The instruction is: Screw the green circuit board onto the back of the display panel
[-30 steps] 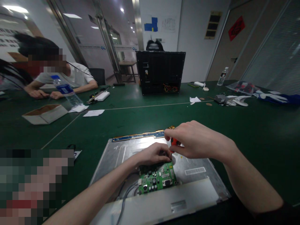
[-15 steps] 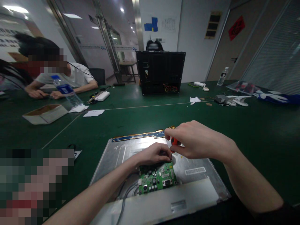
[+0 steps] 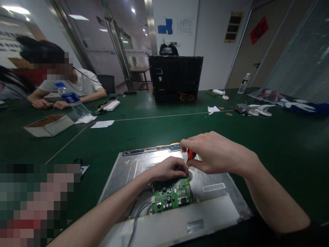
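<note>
A silver monitor back panel (image 3: pixel 221 192) lies flat on the green table in front of me, with a green circuit board (image 3: pixel 172 197) on its middle. My left hand (image 3: pixel 168 169) rests curled on the board's far edge, its fingertips pinched at the upper right corner. My right hand (image 3: pixel 214 152) hovers just above and to the right, closed round an orange-handled screwdriver (image 3: pixel 190 154) that points down at that corner. Grey cables (image 3: pixel 136 214) run from the board toward me.
A black open computer case (image 3: pixel 176 79) stands at the table's far side. On the left a person sits behind a water bottle (image 3: pixel 73 101) and a cardboard box (image 3: pixel 48 125). Papers, a bottle (image 3: pixel 243 84) and white parts (image 3: pixel 259 109) lie far right.
My right hand has turned slightly on the screwdriver handle; both hands stay at the same corner of the board.
</note>
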{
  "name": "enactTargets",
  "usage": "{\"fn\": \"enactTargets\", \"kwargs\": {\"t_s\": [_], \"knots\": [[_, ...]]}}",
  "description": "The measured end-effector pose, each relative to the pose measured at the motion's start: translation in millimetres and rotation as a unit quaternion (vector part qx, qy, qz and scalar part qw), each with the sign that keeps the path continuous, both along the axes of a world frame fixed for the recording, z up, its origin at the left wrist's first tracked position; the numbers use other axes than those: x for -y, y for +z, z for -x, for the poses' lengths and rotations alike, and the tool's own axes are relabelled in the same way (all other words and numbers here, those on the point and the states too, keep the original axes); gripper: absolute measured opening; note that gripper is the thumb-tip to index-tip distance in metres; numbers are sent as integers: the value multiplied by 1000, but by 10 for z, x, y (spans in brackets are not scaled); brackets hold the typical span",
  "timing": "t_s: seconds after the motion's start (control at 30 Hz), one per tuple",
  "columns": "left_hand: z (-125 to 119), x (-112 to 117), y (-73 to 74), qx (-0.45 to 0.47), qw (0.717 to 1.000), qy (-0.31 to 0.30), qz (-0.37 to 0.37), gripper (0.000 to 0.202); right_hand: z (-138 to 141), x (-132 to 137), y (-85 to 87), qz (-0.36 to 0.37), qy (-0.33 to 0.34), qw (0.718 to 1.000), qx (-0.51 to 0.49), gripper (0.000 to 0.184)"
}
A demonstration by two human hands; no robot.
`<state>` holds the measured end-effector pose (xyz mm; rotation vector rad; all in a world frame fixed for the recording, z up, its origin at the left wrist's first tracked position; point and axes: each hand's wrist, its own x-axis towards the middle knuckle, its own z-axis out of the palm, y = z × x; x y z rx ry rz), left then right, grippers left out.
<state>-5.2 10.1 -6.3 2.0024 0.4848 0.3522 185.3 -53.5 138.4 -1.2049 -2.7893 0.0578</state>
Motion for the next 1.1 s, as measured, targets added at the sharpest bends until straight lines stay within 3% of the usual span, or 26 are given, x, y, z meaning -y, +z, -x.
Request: {"fn": "enactTargets", "kwargs": {"t_s": [0.93,1.1], "knots": [[23,15,43,-18,1000,14,8,11,-51,23,49,-4,-21,1000,-4,7],[46,-47,129,-15,999,45,9,10,-127,28,96,-13,-33,999,-15,11]]}}
